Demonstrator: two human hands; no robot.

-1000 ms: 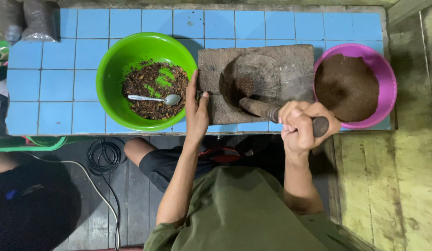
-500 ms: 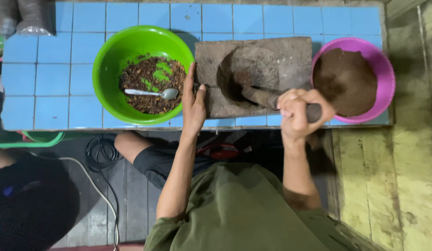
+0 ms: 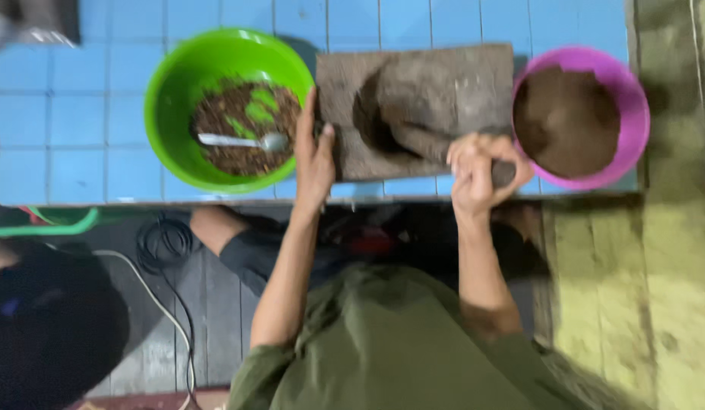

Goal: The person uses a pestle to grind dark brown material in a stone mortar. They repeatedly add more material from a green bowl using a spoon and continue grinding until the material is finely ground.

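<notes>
Fingers of right hand clenched on pestle over slab; left hand flat on slab edge. Green bowl: brown mix, spoon. Pink bowl: brown paste. Blue bench.

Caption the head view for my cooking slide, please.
Left hand steadies a stone slab while the right hand grips a stone roller.

We see the grinding slab on the tiled counter. Left of the slab sits a bowl holding a spoon; right of the slab, touching it, a second bowl.
</notes>
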